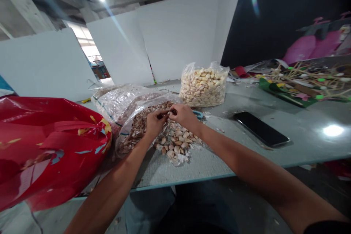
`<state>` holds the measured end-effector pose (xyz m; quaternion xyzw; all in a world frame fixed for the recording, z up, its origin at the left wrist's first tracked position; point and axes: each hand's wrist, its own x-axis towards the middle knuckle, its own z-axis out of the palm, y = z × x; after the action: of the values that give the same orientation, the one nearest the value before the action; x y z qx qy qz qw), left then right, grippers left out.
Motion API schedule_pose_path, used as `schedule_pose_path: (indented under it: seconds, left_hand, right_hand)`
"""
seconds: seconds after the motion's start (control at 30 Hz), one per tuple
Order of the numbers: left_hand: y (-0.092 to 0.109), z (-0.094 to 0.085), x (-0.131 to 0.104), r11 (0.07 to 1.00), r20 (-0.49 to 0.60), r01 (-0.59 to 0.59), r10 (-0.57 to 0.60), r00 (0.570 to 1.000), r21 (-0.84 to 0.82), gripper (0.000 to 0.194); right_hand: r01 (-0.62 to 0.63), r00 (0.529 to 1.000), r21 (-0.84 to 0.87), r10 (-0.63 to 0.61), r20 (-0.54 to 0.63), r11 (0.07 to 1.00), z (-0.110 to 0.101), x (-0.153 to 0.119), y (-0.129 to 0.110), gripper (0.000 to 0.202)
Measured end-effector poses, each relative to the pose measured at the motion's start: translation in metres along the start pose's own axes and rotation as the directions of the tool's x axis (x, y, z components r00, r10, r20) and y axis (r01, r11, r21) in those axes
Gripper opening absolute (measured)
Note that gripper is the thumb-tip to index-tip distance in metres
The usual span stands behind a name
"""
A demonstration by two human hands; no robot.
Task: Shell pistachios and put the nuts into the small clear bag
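My left hand (155,122) and my right hand (182,115) meet fingertip to fingertip over the mouth of a clear bag of brown peelings (139,120). Both are closed in a pinch; the small thing between them looks like a garlic clove, but is mostly hidden by the fingers. Just below my hands lies a pile of unpeeled garlic cloves (178,144) with loose skins on the grey table (214,157). Behind my right hand stands a clear bag full of pale peeled cloves (203,87).
A large red plastic bag (49,146) bulges at the left. A black phone (260,128) lies on the right. Something blue (197,114) shows beside my right wrist. Sticks and coloured scraps (301,80) are heaped at the back right.
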<state>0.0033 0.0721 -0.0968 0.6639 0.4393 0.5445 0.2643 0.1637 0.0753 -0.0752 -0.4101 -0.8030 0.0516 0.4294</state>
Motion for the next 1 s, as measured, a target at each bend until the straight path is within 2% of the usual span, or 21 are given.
schedule_pose_path:
  seconds: [0.17,0.3,0.43,0.8,1.0]
  left_hand:
    - [-0.006,0.001,0.002,0.994,0.003,0.042,-0.042,0.999,-0.097,0.027]
    - [-0.001,0.001,0.003,0.967,-0.021,0.097,-0.105,0.994,-0.236,0.034]
    - [0.005,-0.001,0.004,0.915,-0.065,0.154,-0.191,0.979,-0.373,0.039]
    - [0.005,-0.001,0.001,0.904,0.083,0.209,-0.192,0.978,-0.372,0.045]
    - [0.005,-0.001,0.001,0.902,0.091,0.236,-0.218,0.972,-0.360,0.044]
  right_hand:
    - [-0.116,0.992,0.248,0.124,-0.014,0.962,0.002,0.001,0.002,0.013]
    - [-0.149,0.987,0.441,0.162,0.009,0.885,0.008,0.001,0.010,0.016]
    - [-0.181,0.981,0.543,0.187,0.045,0.820,0.010,0.002,0.015,0.018]
    - [-0.016,0.999,0.512,0.035,-0.028,0.859,-0.003,0.000,0.006,0.023]
    - [-0.049,0.995,0.354,0.078,-0.066,0.934,-0.009,-0.001,0.006,0.024]
